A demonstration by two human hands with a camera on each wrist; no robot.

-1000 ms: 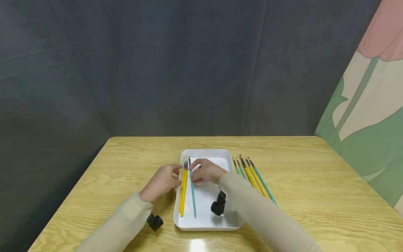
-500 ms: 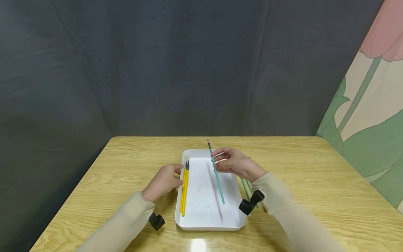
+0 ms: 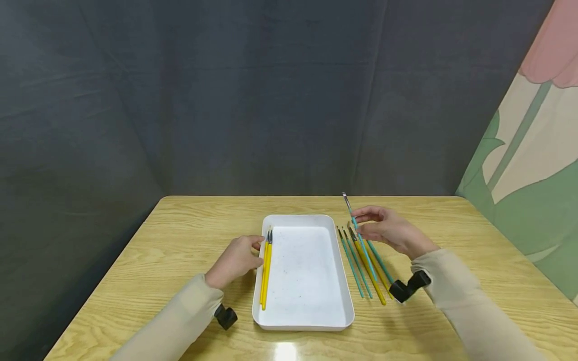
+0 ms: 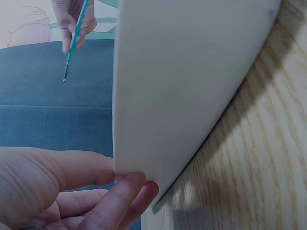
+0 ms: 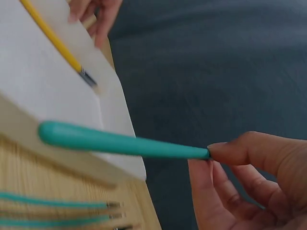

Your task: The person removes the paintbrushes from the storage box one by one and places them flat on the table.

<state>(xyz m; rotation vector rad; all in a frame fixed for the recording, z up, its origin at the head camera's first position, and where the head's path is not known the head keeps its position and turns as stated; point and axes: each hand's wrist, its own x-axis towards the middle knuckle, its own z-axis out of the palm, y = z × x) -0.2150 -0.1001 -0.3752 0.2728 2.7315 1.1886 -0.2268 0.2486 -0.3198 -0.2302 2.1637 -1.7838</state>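
Observation:
My right hand [image 3: 390,230] pinches a thin teal paintbrush [image 3: 368,255] between thumb and fingertips. The brush is tilted, bristles up and away, above a group of brushes on the table. In the right wrist view its teal handle [image 5: 120,143] points toward the white tray. My left hand [image 3: 236,260] grips the left wall of the white tray [image 3: 307,321], with fingertips [image 4: 129,184] against the outer side. Inside the tray, along its left wall, lie two yellow paintbrushes [image 3: 267,276] side by side.
Right of the tray, several teal and yellow brushes [image 3: 358,271] lie in a slanted row on the wooden table [image 3: 203,220]. A dark cloth [image 3: 271,100] hangs behind the table, and a flower-patterned cloth [image 3: 524,190] is at the right.
My right hand has lifted the teal paintbrush out of the tray and carried it right, past the tray's right rim. The left hand has stayed at the left wall.

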